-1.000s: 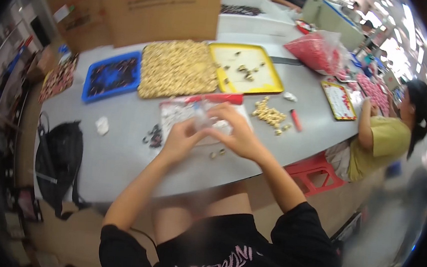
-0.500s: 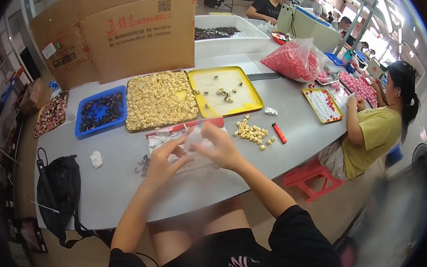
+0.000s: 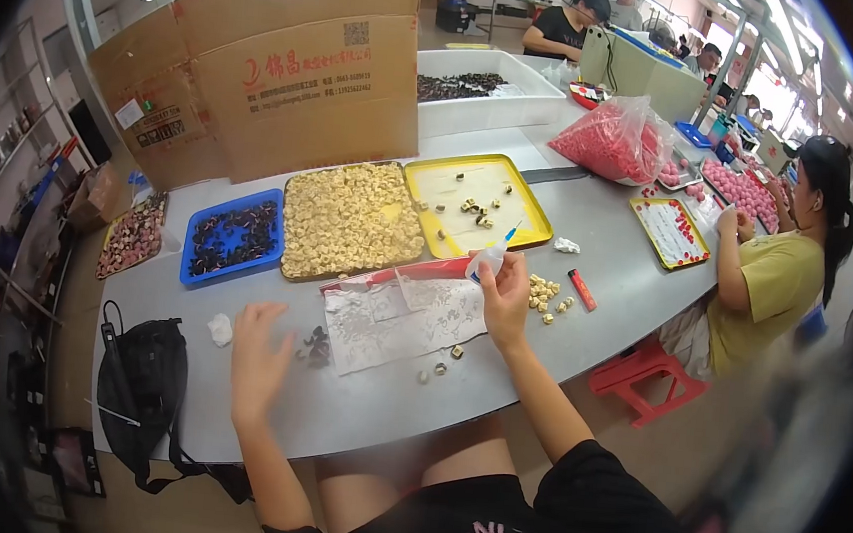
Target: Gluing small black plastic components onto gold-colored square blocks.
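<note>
My right hand (image 3: 507, 298) grips a small white squeeze bottle (image 3: 488, 261) with a blue tapered tip pointing up, above the right end of a white sheet (image 3: 382, 328). My left hand (image 3: 261, 359) is slightly blurred, with fingers stretched and thumb apart, and holds nothing. It hovers over the table between a crumpled white tissue (image 3: 220, 329) and a little heap of dark curved pieces (image 3: 316, 347). The sheet is wrinkled and spotted, with a red strip along its far edge. A small dark-and-yellow piece (image 3: 457, 351) lies just in front of it.
Behind the sheet stand a blue tray (image 3: 186, 266) of dark pieces, a tray of yellow pieces (image 3: 350, 220) and a yellow-rimmed tray (image 3: 539, 237). Loose yellow pieces (image 3: 543, 291) and a red lighter-like object (image 3: 582, 290) lie right. A black bag (image 3: 145, 375) is at left; a co-worker (image 3: 761, 278) sits right.
My hands were close together over the sheet around the bottle. They have parted: the right has moved right with the bottle, the left has swung left and nearer. The view has shifted.
</note>
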{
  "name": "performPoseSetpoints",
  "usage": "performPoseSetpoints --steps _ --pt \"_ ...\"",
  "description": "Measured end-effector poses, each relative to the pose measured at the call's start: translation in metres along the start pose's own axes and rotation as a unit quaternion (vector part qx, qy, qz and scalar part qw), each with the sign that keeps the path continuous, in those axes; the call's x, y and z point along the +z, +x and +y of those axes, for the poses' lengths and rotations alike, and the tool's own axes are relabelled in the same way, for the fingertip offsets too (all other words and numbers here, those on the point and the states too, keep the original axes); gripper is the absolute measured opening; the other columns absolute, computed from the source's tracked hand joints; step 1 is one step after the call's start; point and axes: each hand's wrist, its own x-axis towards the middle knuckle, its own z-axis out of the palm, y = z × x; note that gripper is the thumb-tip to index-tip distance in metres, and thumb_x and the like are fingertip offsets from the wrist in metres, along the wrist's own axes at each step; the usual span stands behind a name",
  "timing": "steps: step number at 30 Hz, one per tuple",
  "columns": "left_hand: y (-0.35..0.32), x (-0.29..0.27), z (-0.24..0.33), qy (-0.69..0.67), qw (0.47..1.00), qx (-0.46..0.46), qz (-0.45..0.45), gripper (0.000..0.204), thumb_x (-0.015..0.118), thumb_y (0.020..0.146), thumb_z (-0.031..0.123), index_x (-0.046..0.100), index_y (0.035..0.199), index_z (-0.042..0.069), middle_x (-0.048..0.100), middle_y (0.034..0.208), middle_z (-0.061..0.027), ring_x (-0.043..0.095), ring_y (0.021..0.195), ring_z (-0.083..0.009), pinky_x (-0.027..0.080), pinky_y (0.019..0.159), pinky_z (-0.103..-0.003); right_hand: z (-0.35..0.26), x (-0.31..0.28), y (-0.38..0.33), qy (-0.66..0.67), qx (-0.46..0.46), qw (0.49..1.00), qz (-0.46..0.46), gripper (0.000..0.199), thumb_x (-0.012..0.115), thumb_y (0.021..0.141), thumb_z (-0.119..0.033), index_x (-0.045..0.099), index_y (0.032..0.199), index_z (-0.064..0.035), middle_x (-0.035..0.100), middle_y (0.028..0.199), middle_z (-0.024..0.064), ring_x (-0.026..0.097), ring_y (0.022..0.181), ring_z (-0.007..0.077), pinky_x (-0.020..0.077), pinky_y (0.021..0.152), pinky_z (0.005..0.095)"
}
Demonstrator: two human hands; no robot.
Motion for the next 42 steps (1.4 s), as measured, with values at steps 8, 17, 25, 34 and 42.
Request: performPoseSetpoints --steps 8,17,25,34,42 --pt "-0.024 0.024 -0.015 -0.006 0.996 0.001 -0.091 0.033 0.06 0.08 0.005 0.057 0.113 0.003 0.05 0.122 -0.0126 0.044 0.115 -0.0301 0.037 0.098 -0.036 0.001 -0.001 -0.002 0.021 0.019 1.0 -0.002 0.022 0.058 0.089 -0.009 0.044 0.102 0.0008 0.058 0.101 0.0111 0.057 0.094 0.013 0.0466 0.083 0.0265" --pt "-0.028 0.036 -0.019 -0.057 0.998 0.022 -0.024 0.015 0.059 0.079 -0.005 0.063 0.093 -0.002 0.06 0.089 -0.0112 0.059 0.081 -0.0237 0.048 0.074 -0.03 0.0 -0.002 -0.005 0.009 0.03 1.0 -0.002 0.022 0.058 0.089 -0.01 0.044 0.102 0.0006 0.057 0.098 0.0094 0.056 0.091 0.0128 0.0466 0.082 0.0266" --pt "-0.027 0.037 -0.022 -0.137 0.99 -0.026 -0.019 0.014 0.058 0.08 -0.004 0.061 0.093 -0.001 0.058 0.087 -0.0121 0.06 0.078 -0.0247 0.049 0.071 -0.03 0.002 -0.002 -0.004 -0.003 0.023 1.0 -0.013 0.021 0.057 0.089 -0.009 0.043 0.102 0.0005 0.057 0.098 0.0091 0.057 0.091 0.0128 0.0477 0.081 0.0268" --pt "-0.027 0.03 -0.024 -0.119 0.992 -0.038 -0.005 0.015 0.064 0.076 0.001 0.063 0.091 0.001 0.058 0.089 -0.0105 0.057 0.084 -0.024 0.047 0.077 -0.031 -0.001 -0.003 -0.005 -0.003 0.015 1.0 -0.01 0.018 0.054 0.091 -0.009 0.042 0.102 -0.0016 0.058 0.099 0.0083 0.055 0.09 0.0106 0.045 0.082 0.0256" --pt "-0.03 0.013 -0.023 -0.072 0.996 0.022 -0.039 0.03 0.076 0.063 0.007 0.067 0.091 0.008 0.06 0.091 -0.0029 0.048 0.098 -0.0217 0.041 0.086 -0.031 -0.003 -0.002 -0.004 0.027 0.029 0.999 -0.004 0.017 0.055 0.091 -0.009 0.042 0.1 -0.0015 0.056 0.097 0.0082 0.054 0.091 0.0111 0.0452 0.08 0.0256"
